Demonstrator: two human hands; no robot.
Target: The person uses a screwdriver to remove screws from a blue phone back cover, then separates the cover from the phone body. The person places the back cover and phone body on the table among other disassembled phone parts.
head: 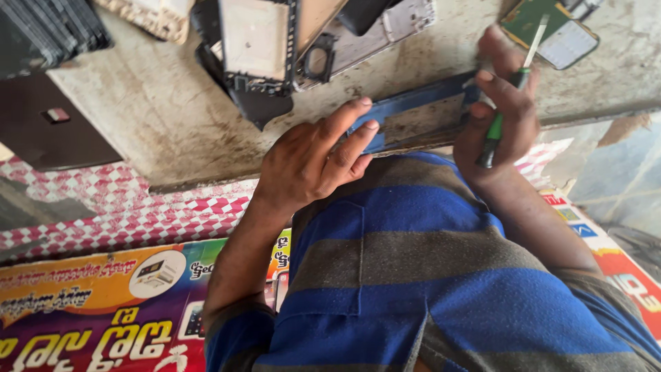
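Note:
A blue phone frame lies at the near edge of a worn, dirty counter. My left hand pinches the frame's left end between its fingers. My right hand is at the frame's right end and grips a screwdriver with a green handle. The screwdriver's pale shaft points up and away, towards a green circuit board. My blue and grey striped shirt fills the lower middle of the view.
Dismantled phone bodies and a pale panel lie at the counter's far side. A stack of dark parts sits top left, with a flat black slab below it. Red-and-white checked cloth and a colourful banner hang under the counter.

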